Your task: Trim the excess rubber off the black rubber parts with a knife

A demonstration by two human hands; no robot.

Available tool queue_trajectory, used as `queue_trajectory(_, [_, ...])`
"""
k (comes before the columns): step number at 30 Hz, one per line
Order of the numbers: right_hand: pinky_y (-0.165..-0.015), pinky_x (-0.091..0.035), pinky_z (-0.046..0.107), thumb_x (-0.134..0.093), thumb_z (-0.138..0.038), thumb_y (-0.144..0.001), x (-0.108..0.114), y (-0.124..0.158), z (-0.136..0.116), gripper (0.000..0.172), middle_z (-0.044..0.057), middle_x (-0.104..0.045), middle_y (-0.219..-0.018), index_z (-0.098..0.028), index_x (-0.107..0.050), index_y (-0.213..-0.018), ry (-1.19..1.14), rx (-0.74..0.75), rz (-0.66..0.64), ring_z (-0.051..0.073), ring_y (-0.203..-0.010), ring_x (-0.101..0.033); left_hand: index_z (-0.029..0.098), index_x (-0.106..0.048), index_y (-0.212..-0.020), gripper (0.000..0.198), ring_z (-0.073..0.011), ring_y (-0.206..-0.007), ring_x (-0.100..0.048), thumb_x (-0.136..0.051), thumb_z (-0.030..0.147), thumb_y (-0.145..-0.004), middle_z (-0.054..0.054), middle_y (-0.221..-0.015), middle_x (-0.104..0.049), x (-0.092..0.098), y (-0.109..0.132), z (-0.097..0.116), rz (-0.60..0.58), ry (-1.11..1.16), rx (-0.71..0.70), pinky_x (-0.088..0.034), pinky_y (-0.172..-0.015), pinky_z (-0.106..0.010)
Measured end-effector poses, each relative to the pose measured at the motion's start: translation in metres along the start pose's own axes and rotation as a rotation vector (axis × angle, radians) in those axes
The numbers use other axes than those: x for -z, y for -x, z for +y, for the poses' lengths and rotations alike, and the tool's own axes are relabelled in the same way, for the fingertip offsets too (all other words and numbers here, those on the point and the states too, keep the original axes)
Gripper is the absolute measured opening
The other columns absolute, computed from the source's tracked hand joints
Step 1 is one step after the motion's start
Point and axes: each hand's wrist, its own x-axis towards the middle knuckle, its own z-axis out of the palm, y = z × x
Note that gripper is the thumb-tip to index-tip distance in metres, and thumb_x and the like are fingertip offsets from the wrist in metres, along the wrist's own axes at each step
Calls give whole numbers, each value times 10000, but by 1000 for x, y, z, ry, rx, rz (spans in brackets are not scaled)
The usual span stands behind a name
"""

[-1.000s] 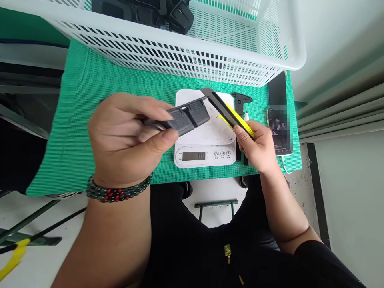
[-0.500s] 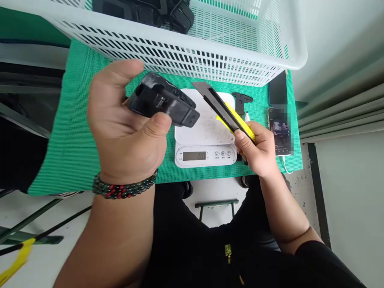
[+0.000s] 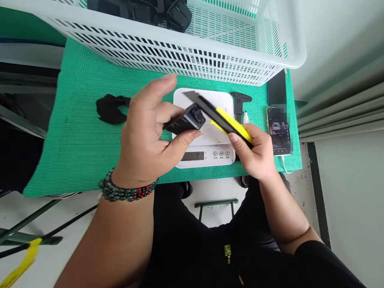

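Observation:
Between the thumb and fingers of my left hand (image 3: 150, 136) is a black plastic part (image 3: 186, 120), tilted, with a small raised block at its right end. My right hand (image 3: 255, 150) grips a yellow utility knife (image 3: 232, 124). Its blade is out and points up and left, close to the upper edge of the black part; whether the two touch I cannot tell. Both are held above a white digital scale (image 3: 220, 138), whose display is partly covered by my left thumb side.
A white slotted basket (image 3: 168, 44) holding black parts (image 3: 177, 16) spans the back of the green mat (image 3: 81, 160). Black cloth (image 3: 109, 109) lies at left. A caliper (image 3: 239, 102), a white-capped marker (image 3: 246, 117) and a lit phone (image 3: 279, 132) lie at right.
My left hand has moved right and turned the black part, bringing it close to the blade. The knife has shifted slightly left. The black cloth has come into view.

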Motion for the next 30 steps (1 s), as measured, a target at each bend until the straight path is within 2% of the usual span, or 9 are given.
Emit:
queue_trajectory(3, [-523,-263,289,-687,-562,-974,2,-2,2,423,-59,-450,-612,-226,-540,-762,26,-55,66,102,-557,-373,356,-230,-1648,1095,-187,-785,-814,-908,466,-795,-142,-1618,-413,-2,-12,18,60,-19,92,-688,-600,-344])
queue_trajectory(7, [-529,-317,284,-647,-656,-969,3,-2,-1,479,-39,-511,-646,-225,-567,-777,-113,-47,-69,109,-572,-422,345,-222,-1648,1097,-144,-738,-789,-873,564,-792,-100,-1503,-542,-4,-17,28,-1,-47,59,-708,-644,-423])
queue_trajectory(9, [-522,-312,281,-656,-654,-964,3,-3,-1,484,-42,-498,-638,-227,-554,-762,-124,-70,-82,108,-569,-414,354,-229,-1657,1081,-147,-745,-792,-864,553,-805,-105,-1542,-501,-1,-19,27,18,-46,52,-723,-705,-453])
queue_trajectory(13, [-519,-288,282,-698,-644,-939,6,-7,4,509,-49,-449,-613,-231,-508,-709,-73,-143,0,110,-579,-388,471,-279,-1637,1112,-86,-645,-747,-919,573,-733,-51,-1627,-390,4,-25,27,69,12,8,-714,-615,-301])
queue_trajectory(18, [-520,-327,280,-717,-666,-921,9,-8,1,507,-40,-496,-629,-229,-546,-729,-287,-138,-147,110,-568,-429,506,-288,-1617,924,-81,-682,-730,-818,495,-860,-24,-1605,-390,1,-24,34,95,21,100,-718,-589,-292])
queue_trajectory(23, [-485,-289,274,-718,-671,-921,7,-9,2,528,-53,-471,-590,-233,-523,-699,-238,-202,-115,99,-535,-391,511,-295,-1577,980,-80,-681,-736,-859,577,-779,-15,-1598,-392,3,-6,18,111,118,89,-654,-484,-251])
queue_trajectory(25, [-473,-285,273,-728,-673,-913,7,-10,3,533,-61,-464,-567,-239,-510,-695,-262,-208,-115,98,-517,-387,542,-344,-1519,963,-88,-661,-737,-865,669,-719,5,-1558,-438,4,1,8,226,158,103,-576,-401,-216])
queue_trajectory(28, [-469,-311,273,-723,-686,-909,7,-10,2,531,-64,-479,-551,-242,-520,-700,-363,-185,-200,100,-499,-413,500,-347,-1548,1033,-141,-712,-776,-881,667,-679,-19,-1563,-433,3,3,4,205,99,126,-658,-501,-308])
queue_trajectory(30, [-466,-309,272,-715,-692,-913,7,-10,2,534,-62,-484,-553,-239,-529,-699,-342,-188,-210,99,-499,-413,484,-367,-1554,1018,-112,-641,-743,-861,670,-683,-19,-1530,-468,2,-3,8,193,36,94,-651,-497,-318])
